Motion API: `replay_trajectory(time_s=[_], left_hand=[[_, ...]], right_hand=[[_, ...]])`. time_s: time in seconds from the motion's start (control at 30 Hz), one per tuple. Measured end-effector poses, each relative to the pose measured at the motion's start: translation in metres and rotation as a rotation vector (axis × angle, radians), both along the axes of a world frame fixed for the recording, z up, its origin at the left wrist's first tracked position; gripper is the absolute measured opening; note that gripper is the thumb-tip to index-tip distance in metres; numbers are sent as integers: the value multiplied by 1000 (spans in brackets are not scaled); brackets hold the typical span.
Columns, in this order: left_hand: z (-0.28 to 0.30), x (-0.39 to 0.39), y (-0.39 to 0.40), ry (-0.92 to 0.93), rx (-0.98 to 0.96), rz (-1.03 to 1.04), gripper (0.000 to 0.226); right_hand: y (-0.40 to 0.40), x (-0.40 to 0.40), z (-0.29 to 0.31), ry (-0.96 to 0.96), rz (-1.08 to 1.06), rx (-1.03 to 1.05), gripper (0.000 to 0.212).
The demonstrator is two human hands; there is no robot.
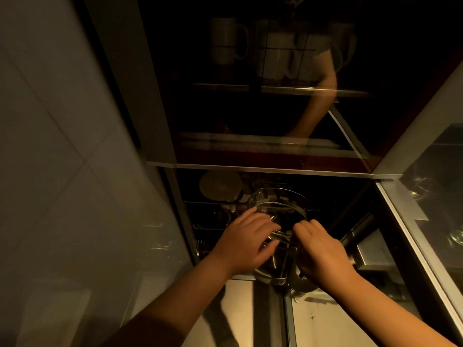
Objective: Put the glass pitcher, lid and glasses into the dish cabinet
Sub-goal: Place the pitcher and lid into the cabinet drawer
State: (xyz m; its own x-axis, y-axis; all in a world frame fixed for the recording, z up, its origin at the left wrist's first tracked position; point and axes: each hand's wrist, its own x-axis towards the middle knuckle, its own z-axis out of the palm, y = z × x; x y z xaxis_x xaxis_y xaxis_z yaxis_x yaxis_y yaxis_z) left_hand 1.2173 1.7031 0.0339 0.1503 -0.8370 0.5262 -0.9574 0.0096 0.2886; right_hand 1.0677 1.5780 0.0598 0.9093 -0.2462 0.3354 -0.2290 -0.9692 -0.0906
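Note:
A clear glass pitcher (278, 204) is held at the mouth of the dim lower compartment of the dish cabinet (263, 169), its round rim toward the shelf. My left hand (246, 242) wraps the pitcher's left side. My right hand (323, 251) grips its right side near the handle. Both hands hide the lower part of the pitcher. I cannot make out a lid or the glasses apart from the pitcher in this dark view.
A pale plate or bowl (220, 185) stands at the back left of the lower shelf. White mugs (228, 40) show behind the dark glass upper door. An open glass door (431, 221) stands at the right. A countertop (325, 321) lies below my arms.

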Motion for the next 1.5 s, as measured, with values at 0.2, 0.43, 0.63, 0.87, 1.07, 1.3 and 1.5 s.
replay_trajectory(time_s=[0.2,0.43,0.63,0.87,1.07,1.3,1.5], left_hand=[[18,-7,-5,-237,-35,-58,30],[30,-20,-1,-205,-36,-49,26],[46,-26,-1,-185,-53,-87,28],[67,-18,-1,-143,-87,-51,26],[94,-21,0,-80,19,-105,33],[112,-18,-2,-19,138,-84,33],[118,-17,0,21,158,-36,20]], right_hand=[[1,-8,10,20,32,-5,40],[-1,-20,26,25,119,-48,57],[-4,-31,44,-6,198,-143,65],[-23,-59,50,-120,581,-273,50],[-31,-59,66,96,1034,-619,14],[-25,-48,93,202,1089,-719,22],[-19,-45,96,111,1117,-688,16]])
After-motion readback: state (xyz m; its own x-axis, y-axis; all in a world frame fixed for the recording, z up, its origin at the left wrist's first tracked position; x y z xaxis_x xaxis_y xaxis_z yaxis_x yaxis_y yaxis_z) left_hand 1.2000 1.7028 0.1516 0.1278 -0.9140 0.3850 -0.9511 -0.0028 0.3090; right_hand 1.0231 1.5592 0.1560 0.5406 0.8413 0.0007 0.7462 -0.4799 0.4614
